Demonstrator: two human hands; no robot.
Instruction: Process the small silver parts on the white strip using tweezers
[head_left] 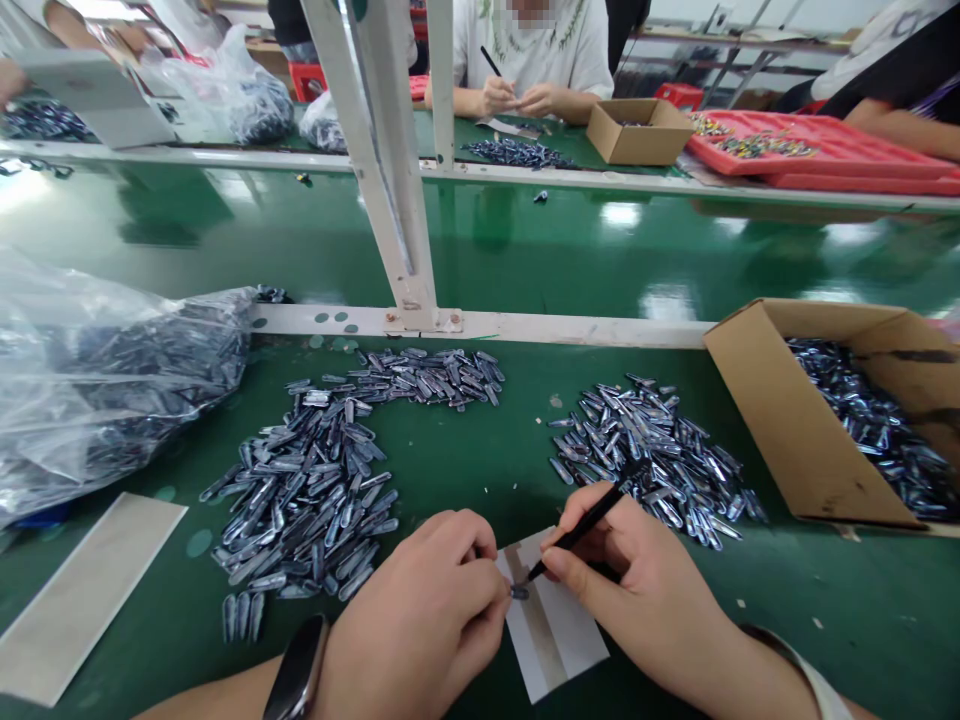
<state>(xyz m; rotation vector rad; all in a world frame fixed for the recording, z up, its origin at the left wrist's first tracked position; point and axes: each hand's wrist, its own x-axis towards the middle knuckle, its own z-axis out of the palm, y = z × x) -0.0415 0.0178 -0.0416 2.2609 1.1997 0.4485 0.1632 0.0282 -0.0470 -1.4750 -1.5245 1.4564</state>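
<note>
My left hand (442,610) is closed, its thumb and fingertips pinching a small dark glossy plastic piece (519,592) over a white card (574,640). A tan strip (541,625) runs along that card. In my right hand (637,580) is a slim black pen-like tool (581,528), its tip at or just above the small piece; I cannot tell whether they touch. Left of my hands lies a large pile of similar elongated pieces (307,490), with several set side by side at its near edge. Another pile (652,450) sits beyond my right hand.
A clear bag of pieces (150,370) stands at left, behind a flat pale strip (90,600). At right is a cardboard box (795,440) of shiny pieces. A white metal post (382,170) rises from the rail ahead. Across the green belt (570,250), other people sit working.
</note>
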